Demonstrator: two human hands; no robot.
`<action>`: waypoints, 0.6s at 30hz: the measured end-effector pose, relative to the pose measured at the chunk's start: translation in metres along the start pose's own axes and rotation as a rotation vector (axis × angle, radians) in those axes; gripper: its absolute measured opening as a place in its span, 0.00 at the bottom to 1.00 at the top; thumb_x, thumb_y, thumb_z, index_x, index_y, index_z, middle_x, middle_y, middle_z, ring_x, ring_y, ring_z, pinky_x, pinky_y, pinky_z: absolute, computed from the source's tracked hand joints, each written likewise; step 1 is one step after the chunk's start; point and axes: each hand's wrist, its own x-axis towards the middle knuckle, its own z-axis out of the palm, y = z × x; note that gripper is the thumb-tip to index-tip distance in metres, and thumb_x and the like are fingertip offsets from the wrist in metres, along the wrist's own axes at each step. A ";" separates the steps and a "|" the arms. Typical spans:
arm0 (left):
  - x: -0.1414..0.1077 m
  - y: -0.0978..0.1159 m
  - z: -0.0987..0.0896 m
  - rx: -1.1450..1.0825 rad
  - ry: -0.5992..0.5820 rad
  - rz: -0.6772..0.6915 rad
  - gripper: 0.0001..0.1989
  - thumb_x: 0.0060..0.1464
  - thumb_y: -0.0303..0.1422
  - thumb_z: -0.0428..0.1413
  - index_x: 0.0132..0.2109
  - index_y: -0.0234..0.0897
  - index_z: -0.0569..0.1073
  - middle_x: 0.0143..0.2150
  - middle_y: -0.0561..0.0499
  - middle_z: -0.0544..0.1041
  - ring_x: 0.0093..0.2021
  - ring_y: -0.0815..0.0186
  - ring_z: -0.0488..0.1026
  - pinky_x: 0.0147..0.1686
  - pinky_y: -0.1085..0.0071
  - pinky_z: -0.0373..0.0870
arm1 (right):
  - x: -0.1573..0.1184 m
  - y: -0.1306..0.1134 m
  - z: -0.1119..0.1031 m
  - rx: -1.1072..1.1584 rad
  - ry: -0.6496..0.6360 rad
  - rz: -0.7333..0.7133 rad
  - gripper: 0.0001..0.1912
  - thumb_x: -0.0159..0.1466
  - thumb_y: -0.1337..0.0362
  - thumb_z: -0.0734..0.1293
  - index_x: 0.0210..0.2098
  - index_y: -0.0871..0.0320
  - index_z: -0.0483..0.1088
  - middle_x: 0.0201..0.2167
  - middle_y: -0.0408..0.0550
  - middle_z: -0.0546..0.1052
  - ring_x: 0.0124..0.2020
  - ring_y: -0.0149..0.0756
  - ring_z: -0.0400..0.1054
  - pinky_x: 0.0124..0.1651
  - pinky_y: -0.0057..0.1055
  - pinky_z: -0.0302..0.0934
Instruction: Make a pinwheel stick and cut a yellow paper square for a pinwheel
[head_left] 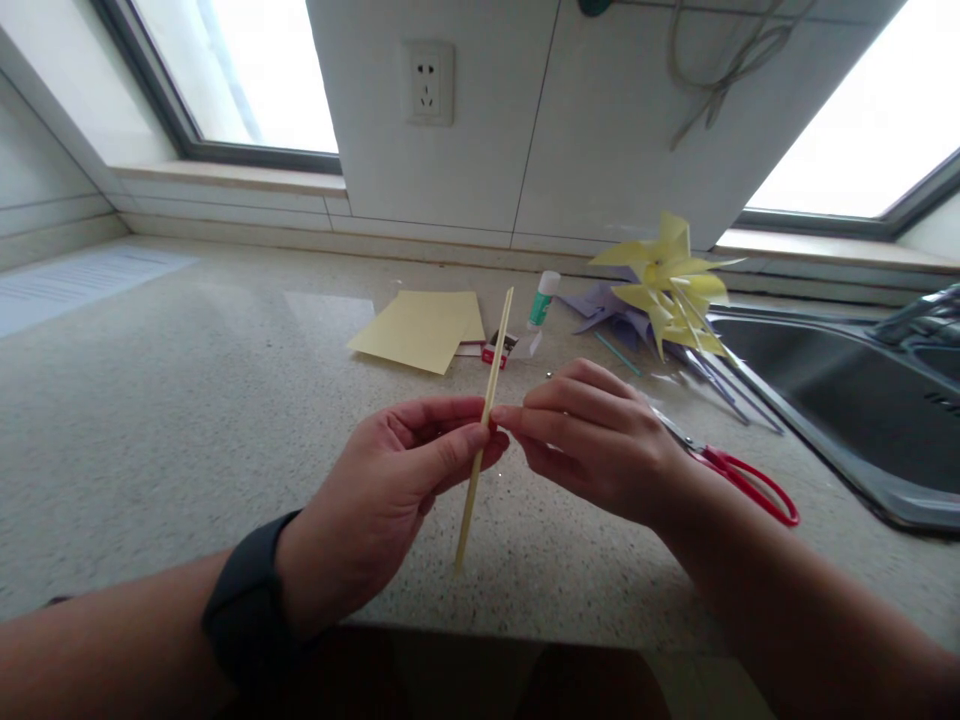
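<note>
A thin stick of rolled yellow paper point(470, 505) stands at a slant above the counter, its upper end leaning right. My left hand point(409, 455) grips it near its middle between thumb and fingers. On its other side, my right hand point(592, 430) has its fingertips pinched against the stick's edge at the same height. What lies under those fingertips is hidden. Beyond the stick, square yellow paper sheets point(416, 325) lie stacked, with a small red box point(491, 355) beside them. Red-handled scissors point(750, 485) lie partly behind my right wrist.
A glue stick point(544, 300) stands upright behind my hands. Yellow pinwheels point(664, 275) and purple pinwheels point(626, 320) lie piled at the back right, beside the steel sink point(817, 445). A printed sheet point(90, 280) lies at the far left of the speckled counter point(187, 430).
</note>
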 end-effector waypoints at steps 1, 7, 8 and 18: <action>0.000 0.000 -0.001 0.012 0.001 0.000 0.10 0.53 0.30 0.67 0.43 0.36 0.82 0.41 0.49 0.84 0.41 0.71 0.79 0.46 0.78 0.73 | 0.000 0.000 0.000 -0.002 0.001 -0.001 0.15 0.63 0.72 0.71 0.50 0.64 0.74 0.36 0.50 0.78 0.36 0.35 0.66 0.39 0.35 0.66; 0.003 0.001 -0.007 0.179 0.002 0.022 0.14 0.50 0.28 0.69 0.46 0.36 0.81 0.43 0.48 0.84 0.41 0.70 0.78 0.44 0.78 0.73 | 0.000 -0.002 0.001 -0.021 0.004 -0.017 0.14 0.63 0.72 0.70 0.49 0.63 0.74 0.35 0.49 0.78 0.35 0.36 0.66 0.39 0.35 0.66; 0.004 0.002 -0.007 0.200 0.002 0.017 0.14 0.50 0.27 0.68 0.46 0.36 0.81 0.43 0.48 0.84 0.40 0.70 0.78 0.43 0.78 0.74 | 0.000 -0.002 0.001 -0.026 -0.004 -0.018 0.14 0.63 0.71 0.70 0.49 0.63 0.74 0.35 0.49 0.78 0.35 0.36 0.66 0.39 0.36 0.66; 0.003 0.008 -0.002 0.132 0.002 -0.025 0.13 0.53 0.33 0.68 0.45 0.35 0.81 0.41 0.46 0.84 0.39 0.69 0.79 0.47 0.74 0.75 | 0.001 -0.002 -0.001 0.010 -0.002 -0.027 0.16 0.63 0.73 0.70 0.51 0.64 0.72 0.38 0.51 0.79 0.37 0.36 0.69 0.39 0.36 0.67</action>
